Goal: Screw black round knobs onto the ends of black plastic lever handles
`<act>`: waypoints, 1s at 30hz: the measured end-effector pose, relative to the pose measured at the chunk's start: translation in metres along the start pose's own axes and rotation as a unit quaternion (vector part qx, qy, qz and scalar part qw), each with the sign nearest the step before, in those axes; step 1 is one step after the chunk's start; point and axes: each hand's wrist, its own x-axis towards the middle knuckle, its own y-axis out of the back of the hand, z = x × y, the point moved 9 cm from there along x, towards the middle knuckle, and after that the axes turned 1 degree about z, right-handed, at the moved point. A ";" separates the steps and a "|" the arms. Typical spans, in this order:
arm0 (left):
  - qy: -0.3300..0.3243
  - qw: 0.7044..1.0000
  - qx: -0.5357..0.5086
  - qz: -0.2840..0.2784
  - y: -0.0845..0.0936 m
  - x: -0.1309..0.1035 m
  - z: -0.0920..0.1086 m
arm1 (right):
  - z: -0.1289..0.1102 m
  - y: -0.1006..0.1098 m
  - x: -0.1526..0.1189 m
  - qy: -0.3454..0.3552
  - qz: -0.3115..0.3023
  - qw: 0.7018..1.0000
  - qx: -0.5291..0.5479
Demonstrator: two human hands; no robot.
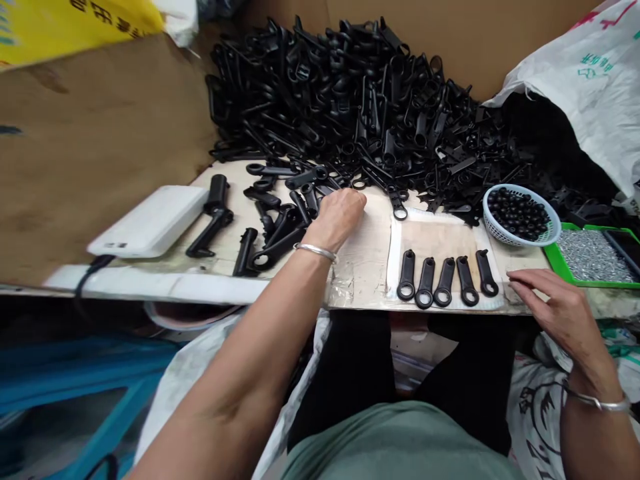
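My left hand [340, 212] reaches to the front edge of the heap of black plastic parts [330, 93]. Its fingers are curled down, and whatever they grip is hidden behind the hand. Loose black handle-like pieces [285, 223] lie just left of it. On a pale pad [435, 233] in front of me, several black ring-ended levers [444, 281] stand in a row, ring ends towards me. My right hand [560, 307] rests at the table edge right of that row, thumb and fingers slightly apart, holding nothing visible.
A light blue basket [550, 233] of black balls stands at the right, beside a green tray [555, 257] of small metal pieces. At the left lies a white box-like device [150, 223] with a cable. Cardboard walls [100, 127] and a white sack [565, 73] border the heap.
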 end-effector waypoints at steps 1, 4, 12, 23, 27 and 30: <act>-0.004 1.000 -0.010 0.013 0.007 -0.007 0.002 | -0.001 0.003 -0.001 -0.007 0.010 1.000 0.007; -0.063 0.983 -0.138 0.101 0.041 -0.043 0.020 | -0.005 0.006 0.000 -0.042 0.040 0.997 0.048; -0.071 0.756 -0.649 0.040 0.025 -0.131 0.050 | -0.042 -0.064 0.037 -0.154 -0.054 0.949 0.270; -0.054 0.797 -0.596 0.079 0.017 -0.149 0.050 | -0.081 -0.104 0.085 -0.119 -0.148 0.906 0.379; -0.054 0.904 -0.357 0.230 0.026 -0.168 0.046 | -0.087 -0.104 0.095 -0.039 -0.138 0.967 0.213; -0.061 0.931 -0.239 0.271 0.013 -0.180 0.053 | -0.088 -0.099 0.094 0.032 -0.098 0.994 0.035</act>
